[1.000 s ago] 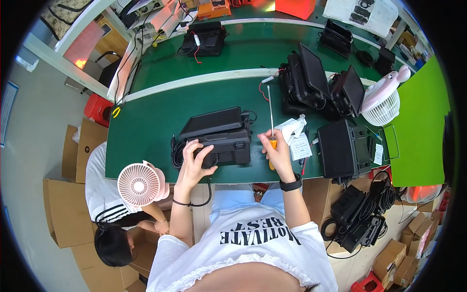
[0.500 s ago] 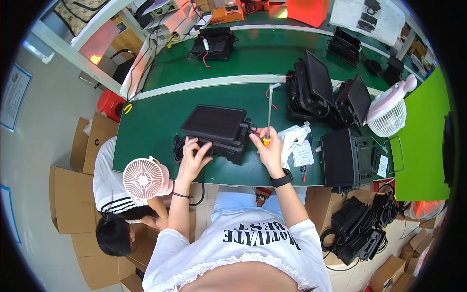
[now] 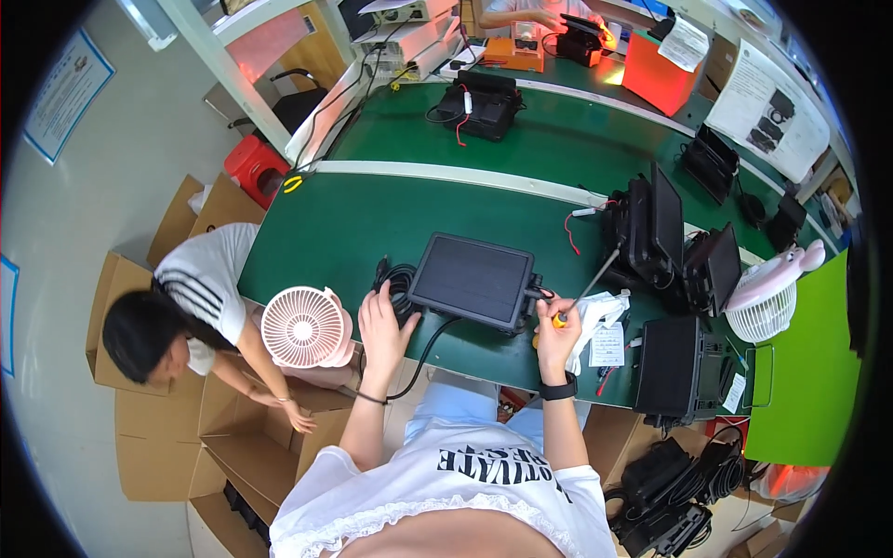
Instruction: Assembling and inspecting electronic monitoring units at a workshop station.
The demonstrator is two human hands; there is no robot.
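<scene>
A black box-shaped device with a flat dark screen (image 3: 473, 279) lies on the green table in front of me. At its left side is a coiled black cable (image 3: 398, 284). My left hand (image 3: 384, 325) rests by this coil, fingers stretched and apart, fingertips at the cable and thumb close to the device's corner. By the device's right edge, my right hand (image 3: 558, 337) is closed round a screwdriver (image 3: 560, 320) with a yellow handle. Its long metal shaft points away to the right. The right fingertips are near a small dark connector (image 3: 538, 290) on the device's side.
A pink fan (image 3: 305, 327) stands at the front left edge; another fan (image 3: 765, 302) is at right. Several black devices (image 3: 651, 228) line the right side. White cloth and a paper slip (image 3: 607, 345) lie beside my right hand. A co-worker (image 3: 209, 307) bends over cardboard boxes (image 3: 167, 437) at left.
My left hand has left the device's front edge for the cable coil. The screwdriver has tipped from upright to leaning right. The device has turned slightly, and the co-worker's arm now hangs over a box.
</scene>
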